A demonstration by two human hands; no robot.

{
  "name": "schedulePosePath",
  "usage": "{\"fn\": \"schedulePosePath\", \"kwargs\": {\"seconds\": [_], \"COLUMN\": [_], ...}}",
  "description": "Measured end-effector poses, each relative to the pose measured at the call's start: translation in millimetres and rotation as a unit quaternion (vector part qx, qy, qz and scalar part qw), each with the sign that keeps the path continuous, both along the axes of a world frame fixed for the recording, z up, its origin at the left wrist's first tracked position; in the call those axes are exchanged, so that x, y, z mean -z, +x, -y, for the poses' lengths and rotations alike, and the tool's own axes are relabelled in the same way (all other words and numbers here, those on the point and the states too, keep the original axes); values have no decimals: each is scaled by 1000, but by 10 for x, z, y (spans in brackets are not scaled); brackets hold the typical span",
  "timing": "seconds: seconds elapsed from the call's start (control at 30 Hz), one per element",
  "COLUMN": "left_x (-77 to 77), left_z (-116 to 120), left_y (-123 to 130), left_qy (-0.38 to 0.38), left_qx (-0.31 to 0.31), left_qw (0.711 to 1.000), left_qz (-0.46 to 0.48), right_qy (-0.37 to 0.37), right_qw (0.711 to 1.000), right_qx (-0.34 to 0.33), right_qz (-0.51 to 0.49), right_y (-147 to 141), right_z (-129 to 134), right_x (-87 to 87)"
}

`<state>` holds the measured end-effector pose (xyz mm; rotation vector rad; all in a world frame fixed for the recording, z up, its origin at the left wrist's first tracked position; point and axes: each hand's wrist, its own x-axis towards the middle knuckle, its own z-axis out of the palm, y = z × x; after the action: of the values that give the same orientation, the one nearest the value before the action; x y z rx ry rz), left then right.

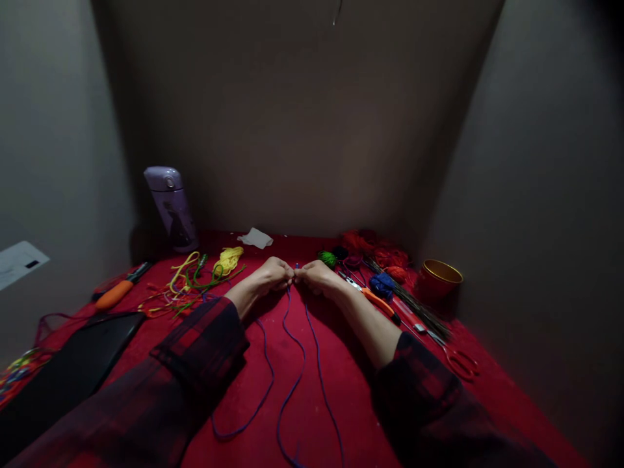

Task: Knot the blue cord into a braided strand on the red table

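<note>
My left hand and my right hand meet fingertip to fingertip over the middle of the red-covered table. Both are closed in a pinch on a thin purple cord. A small blue bit stands up between the fingertips; it is too small to make out. Below the hands, several strands of the cord trail down the cloth toward me, one of them looping out to the left. The exact spot where the fingers grip is partly hidden by the knuckles.
Left of my hands lie tangled coloured cords, a yellow yarn bundle, an orange-handled tool and a purple bottle. On the right are orange-handled pliers, blue yarn, scissors and a red cup.
</note>
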<state>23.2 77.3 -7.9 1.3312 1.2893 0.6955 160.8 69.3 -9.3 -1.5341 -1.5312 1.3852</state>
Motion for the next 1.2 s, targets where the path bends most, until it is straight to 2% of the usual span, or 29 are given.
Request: {"fn": "schedulePosePath", "kwargs": {"seconds": [0.13, 0.27, 0.4, 0.5, 0.53, 0.57, 0.63, 0.7, 0.73, 0.8, 0.97, 1.1, 1.2], "left_x": [-71, -211, -322, -385, -403, -417, -421, -383, -350, -270, -108, -56, -35], "left_z": [-12, 48, 224, 312, 312, 297, 235, 166, 140, 116, 128, 98, 82], "left_y": [-33, -30, 46, 73, 69, 62, 51, 60, 71, 102, 135, 124, 140], "left_qy": [74, 177, 185, 168, 174, 186, 192, 139, 103, 51, 41, 47, 45], "left_qx": [21, 29, 106, 222, 229, 201, 69, -31, -43, -21, -4, -21, -37], "left_qw": [987, 942, 925, 921, 924, 933, 958, 976, 983, 992, 996, 997, 997], "left_qz": [-143, -285, -313, -272, -251, -232, -200, -163, -144, -114, -79, -58, -50], "right_qy": [-3, -1, -6, -8, -6, -4, -1, -3, -6, -6, 7, 28, 61], "right_qw": [1000, 999, 999, 999, 999, 999, 998, 998, 998, 996, 993, 996, 987], "right_qx": [-2, 2, -2, -14, -18, -21, -26, -32, -37, -56, -89, -73, -68], "right_qz": [-17, -32, -38, -41, -42, -44, -50, -54, -58, -72, -82, 34, 130], "right_y": [26, 32, 43, 62, 68, 73, 78, 84, 89, 103, 130, 144, 215], "right_z": [16, 31, 32, 51, 60, 70, 85, 89, 85, 70, 31, 25, 13], "right_x": [-6, -7, 5, -7, -15, -25, -39, -38, -31, -4, 55, -17, -119]}}
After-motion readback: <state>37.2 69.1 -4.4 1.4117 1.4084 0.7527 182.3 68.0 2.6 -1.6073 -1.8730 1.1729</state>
